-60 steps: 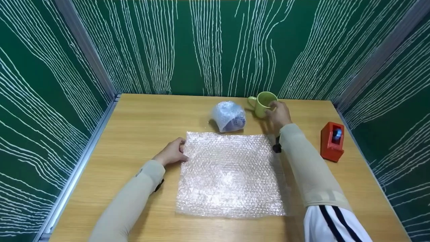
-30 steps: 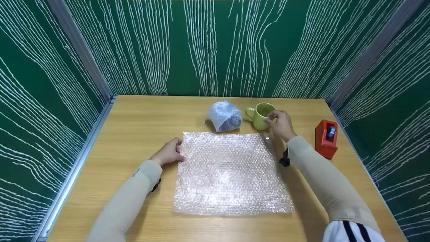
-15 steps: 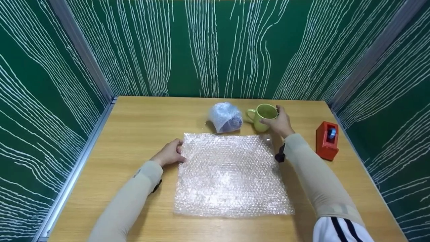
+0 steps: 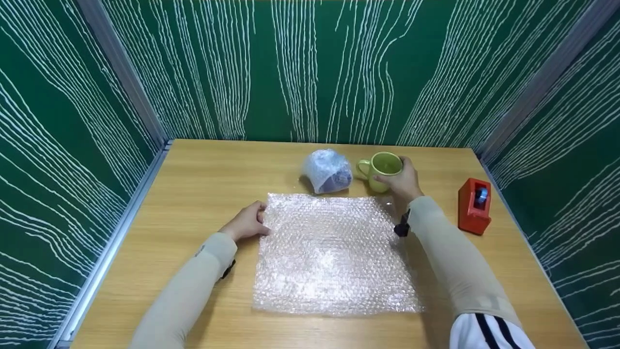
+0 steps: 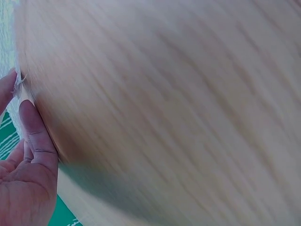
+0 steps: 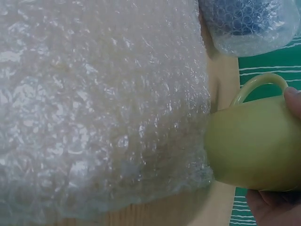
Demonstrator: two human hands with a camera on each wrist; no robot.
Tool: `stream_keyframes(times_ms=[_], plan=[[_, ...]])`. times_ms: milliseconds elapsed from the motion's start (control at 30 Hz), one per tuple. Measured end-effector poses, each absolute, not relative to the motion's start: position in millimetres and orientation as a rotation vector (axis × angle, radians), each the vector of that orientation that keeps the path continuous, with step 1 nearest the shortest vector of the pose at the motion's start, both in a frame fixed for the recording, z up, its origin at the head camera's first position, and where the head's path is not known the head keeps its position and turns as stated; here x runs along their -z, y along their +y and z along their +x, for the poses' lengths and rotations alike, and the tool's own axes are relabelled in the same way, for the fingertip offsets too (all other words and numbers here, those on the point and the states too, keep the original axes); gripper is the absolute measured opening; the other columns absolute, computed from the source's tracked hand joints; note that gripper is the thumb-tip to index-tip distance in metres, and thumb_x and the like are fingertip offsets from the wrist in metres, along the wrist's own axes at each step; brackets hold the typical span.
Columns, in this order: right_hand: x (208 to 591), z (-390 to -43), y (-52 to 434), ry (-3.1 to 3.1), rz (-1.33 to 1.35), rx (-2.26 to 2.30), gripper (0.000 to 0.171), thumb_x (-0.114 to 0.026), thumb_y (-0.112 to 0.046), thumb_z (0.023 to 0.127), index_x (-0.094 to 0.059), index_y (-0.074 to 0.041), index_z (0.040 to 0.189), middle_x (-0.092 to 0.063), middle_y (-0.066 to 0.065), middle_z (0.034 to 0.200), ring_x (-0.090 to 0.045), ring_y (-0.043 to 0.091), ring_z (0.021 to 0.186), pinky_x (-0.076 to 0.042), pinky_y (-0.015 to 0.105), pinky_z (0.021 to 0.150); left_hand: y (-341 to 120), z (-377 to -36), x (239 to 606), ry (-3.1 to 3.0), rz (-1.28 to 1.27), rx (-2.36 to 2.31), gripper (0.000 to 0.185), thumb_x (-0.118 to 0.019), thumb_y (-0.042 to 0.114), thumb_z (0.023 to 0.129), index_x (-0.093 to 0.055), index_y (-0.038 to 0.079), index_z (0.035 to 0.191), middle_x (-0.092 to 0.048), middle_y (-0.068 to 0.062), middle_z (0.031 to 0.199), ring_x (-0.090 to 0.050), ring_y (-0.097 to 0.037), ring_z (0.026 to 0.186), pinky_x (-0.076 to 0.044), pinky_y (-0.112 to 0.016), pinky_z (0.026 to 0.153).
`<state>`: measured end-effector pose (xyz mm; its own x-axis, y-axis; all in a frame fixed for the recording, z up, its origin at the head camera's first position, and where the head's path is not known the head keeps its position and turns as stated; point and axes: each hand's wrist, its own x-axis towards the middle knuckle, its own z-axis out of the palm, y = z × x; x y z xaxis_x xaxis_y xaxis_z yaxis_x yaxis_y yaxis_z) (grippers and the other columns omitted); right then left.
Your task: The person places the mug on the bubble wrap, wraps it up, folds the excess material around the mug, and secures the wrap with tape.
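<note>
The green mug [image 4: 382, 169] stood upright on the wooden table [image 4: 193, 184], just beyond the far right corner of the bubble wrap sheet [image 4: 332, 252], its handle pointing toward the wrapped bundle [image 4: 328, 170]. What could be seen of its inside looked bare. The right hand [image 4: 402, 182] had its fingers curled round the side of the mug away from the handle; the right wrist view showed the mug's body [image 6: 254, 143] close against the sheet's edge [image 6: 117, 117], with the thumb tip at its upper side.

The bundle, a dark bluish object sealed inside bubble wrap, sat just beyond the sheet's far edge, beside the mug's handle but not touching it.

The sheet lay flat and spread out on the table. The left hand [image 4: 247, 222] rested at the sheet's left edge near its far corner, fingers loosely curled, pinching that edge between thumb and fingertip [image 5: 7, 87].

A red tape dispenser [image 4: 474, 205] stood well to the right of the sheet.
</note>
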<state>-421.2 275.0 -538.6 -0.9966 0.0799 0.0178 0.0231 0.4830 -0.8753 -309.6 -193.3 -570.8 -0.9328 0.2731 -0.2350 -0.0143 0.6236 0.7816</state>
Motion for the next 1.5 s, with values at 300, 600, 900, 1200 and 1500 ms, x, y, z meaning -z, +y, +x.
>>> stream_keyframes(times_ms=[300, 600, 900, 1200, 1500], plan=[[512.3, -405.6, 272.0, -2.706, -0.071, -1.479, 0.102, -0.093, -0.027, 0.085, -0.033, -0.001, 0.163, -0.049, 0.023, 0.161, -0.048, 0.040, 0.150, -0.037, 0.056, 0.129, -194.1, -309.4, 572.3, 2.542, 0.212, -1.216, 0.073, -0.086, 0.005, 0.086, -0.050, -0.004, 0.148, -0.056, -0.004, 0.096, -0.052, -0.017, 0.087, -0.045, -0.031, 0.083], [495.9, -380.0, 258.5, -2.665, 0.062, -1.517, 0.096, -0.094, -0.021, 0.084, -0.038, -0.001, 0.160, -0.051, 0.022, 0.157, -0.050, 0.040, 0.146, -0.040, 0.057, 0.127, -199.3, -309.8, 575.0, 2.522, 0.196, -1.226, 0.074, -0.085, 0.006, 0.087, -0.048, -0.004, 0.151, -0.053, -0.003, 0.097, -0.051, -0.017, 0.087, -0.045, -0.030, 0.082], [489.8, -350.3, 243.6, -2.668, 0.182, -1.535, 0.093, -0.095, -0.018, 0.080, -0.043, 0.003, 0.155, -0.056, 0.025, 0.149, -0.055, 0.041, 0.137, -0.045, 0.057, 0.120, -206.1, -309.4, 577.0, 2.532, 0.204, -1.185, 0.077, -0.085, 0.008, 0.088, -0.046, -0.004, 0.152, -0.056, -0.003, 0.096, -0.053, -0.018, 0.087, -0.046, -0.034, 0.085], [489.1, -317.8, 229.8, -2.650, 0.248, -1.561, 0.093, -0.098, -0.016, 0.075, -0.047, 0.005, 0.150, -0.059, 0.024, 0.144, -0.058, 0.040, 0.132, -0.048, 0.057, 0.117, -201.7, -309.7, 576.5, 2.544, 0.228, -1.163, 0.076, -0.086, 0.008, 0.088, -0.046, -0.005, 0.151, -0.056, -0.002, 0.094, -0.053, -0.017, 0.086, -0.046, -0.032, 0.085], [495.9, -287.2, 211.9, -2.600, 0.298, -1.653, 0.093, -0.099, -0.007, 0.069, -0.048, 0.005, 0.146, -0.060, 0.025, 0.142, -0.059, 0.041, 0.131, -0.049, 0.055, 0.118, -193.7, -308.1, 573.2, 2.528, 0.234, -1.161, 0.075, -0.085, 0.007, 0.089, -0.046, -0.004, 0.152, -0.055, -0.002, 0.095, -0.052, -0.017, 0.086, -0.045, -0.031, 0.083]])
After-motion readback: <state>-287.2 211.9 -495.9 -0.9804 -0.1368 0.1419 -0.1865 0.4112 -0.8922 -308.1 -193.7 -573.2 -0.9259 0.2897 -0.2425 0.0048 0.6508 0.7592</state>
